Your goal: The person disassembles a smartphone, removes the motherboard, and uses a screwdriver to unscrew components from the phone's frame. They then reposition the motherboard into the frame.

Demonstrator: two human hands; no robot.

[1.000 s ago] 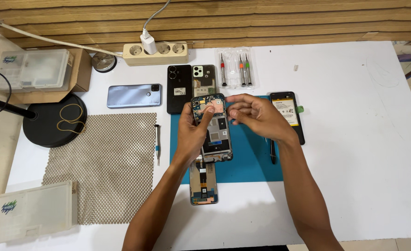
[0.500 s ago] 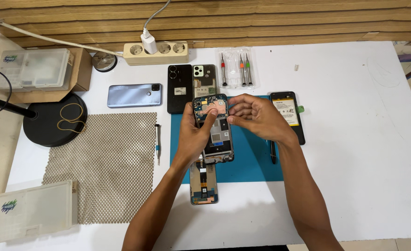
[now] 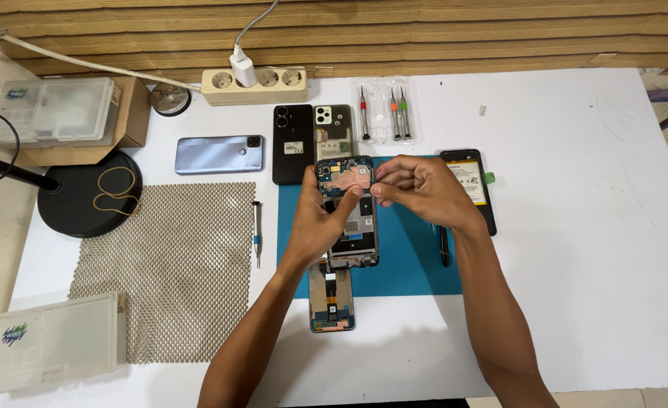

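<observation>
My left hand [image 3: 320, 219] holds an opened phone frame [image 3: 349, 215] upright above the blue mat [image 3: 405, 257], thumb across its middle. The frame shows a circuit board with a copper-coloured shield at its top. My right hand [image 3: 417, 185] has its fingertips pinched at the frame's upper right edge, by the board; I cannot tell whether something small is between them. A second opened phone part [image 3: 331, 298] lies on the mat's front edge, below my left wrist.
A black back cover [image 3: 292, 143] and an inner plate [image 3: 334, 128], a blue phone [image 3: 218, 154], a battery [image 3: 470, 181], packed screwdrivers [image 3: 383, 113], a loose screwdriver [image 3: 257, 230], a mesh mat [image 3: 171, 264], plastic boxes [image 3: 54, 340], a lamp base [image 3: 88, 193] and a power strip [image 3: 254, 83] surround the mat.
Both hands stay on the phone frame. My right fingertips have shifted slightly along its top edge.
</observation>
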